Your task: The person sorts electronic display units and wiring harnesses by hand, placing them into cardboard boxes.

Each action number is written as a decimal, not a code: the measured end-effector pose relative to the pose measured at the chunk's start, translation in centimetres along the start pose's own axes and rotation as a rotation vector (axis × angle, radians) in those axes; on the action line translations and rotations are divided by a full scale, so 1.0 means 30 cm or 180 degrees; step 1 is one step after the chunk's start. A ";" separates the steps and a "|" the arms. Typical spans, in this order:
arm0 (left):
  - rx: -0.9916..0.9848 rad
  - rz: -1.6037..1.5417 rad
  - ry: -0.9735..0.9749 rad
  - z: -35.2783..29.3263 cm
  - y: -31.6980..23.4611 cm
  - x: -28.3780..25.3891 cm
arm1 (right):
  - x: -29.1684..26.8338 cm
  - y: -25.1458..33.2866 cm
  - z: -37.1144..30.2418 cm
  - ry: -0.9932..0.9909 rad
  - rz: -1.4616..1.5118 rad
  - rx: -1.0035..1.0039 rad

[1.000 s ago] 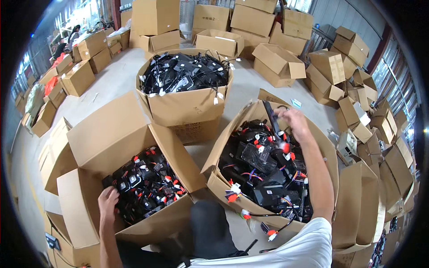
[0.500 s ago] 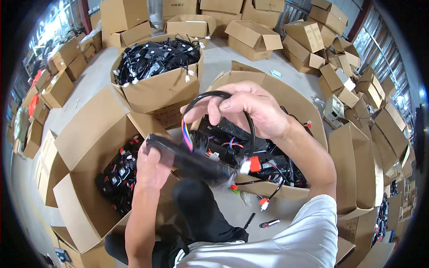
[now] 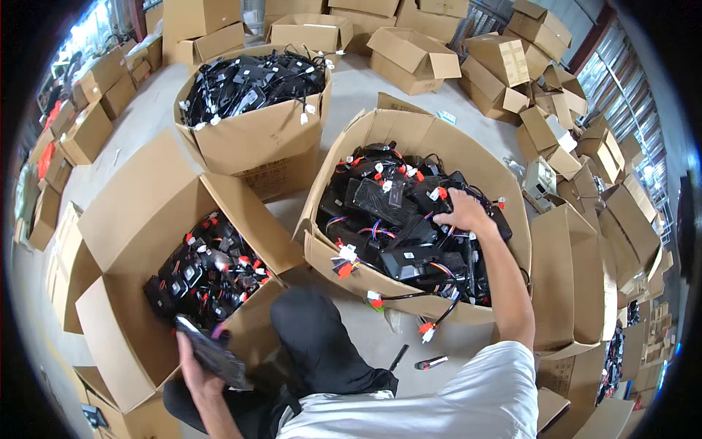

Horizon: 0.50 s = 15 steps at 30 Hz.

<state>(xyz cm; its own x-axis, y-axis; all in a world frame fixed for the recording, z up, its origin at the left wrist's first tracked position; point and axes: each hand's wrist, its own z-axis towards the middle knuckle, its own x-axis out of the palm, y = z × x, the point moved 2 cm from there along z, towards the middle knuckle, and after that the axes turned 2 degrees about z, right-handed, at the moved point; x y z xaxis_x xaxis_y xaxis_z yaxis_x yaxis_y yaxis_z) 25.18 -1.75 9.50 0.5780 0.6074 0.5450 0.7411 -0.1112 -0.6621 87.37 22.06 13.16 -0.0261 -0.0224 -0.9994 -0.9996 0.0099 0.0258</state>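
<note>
Dark print (image 3: 269,170) shows on the far box (image 3: 234,150), between 10 and 11 o'clock from the view's centre; marks on the black parts (image 3: 384,201) are too small to read. The far box is heaped with such parts; the left box (image 3: 139,322), at 8 o'clock, and right box (image 3: 439,135), at 3, hold more, with red and white plugs. The left hand (image 3: 199,377) grips a dark pack (image 3: 213,350) between 7 and 8 o'clock, its long axis running 10 to 4. The right hand (image 3: 466,212) is open over the right box's parts

blurred pack (image 3: 213,355) black, probably; plugs (image 3: 442,193) red, white; boxes (image 3: 256,157) brown
</note>
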 end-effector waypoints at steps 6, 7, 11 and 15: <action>-0.0052 -0.0679 0.0290 -0.019 0.054 0.031 | -0.037 -0.061 0.023 -0.0464 0.0472 0.0486; 0.0080 -0.0554 0.0536 -0.010 0.035 0.030 | -0.072 -0.122 0.028 -0.1114 0.0847 0.0051; 0.0142 -0.0596 0.0543 -0.036 0.002 0.043 | -0.308 0.009 0.034 -0.1824 0.2882 0.0249; -0.0265 -0.0609 0.0332 -0.041 0.058 0.067 | -0.524 0.154 0.035 -0.2613 0.4589 -0.0310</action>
<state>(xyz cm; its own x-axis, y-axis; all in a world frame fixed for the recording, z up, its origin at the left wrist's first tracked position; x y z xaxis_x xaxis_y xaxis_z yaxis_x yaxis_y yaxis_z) 28.06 -1.67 10.07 0.4533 0.5395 0.7096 0.8637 -0.0689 -0.4993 83.19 23.50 28.97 -0.8887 0.4472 0.1006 -0.1583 -0.5053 0.8483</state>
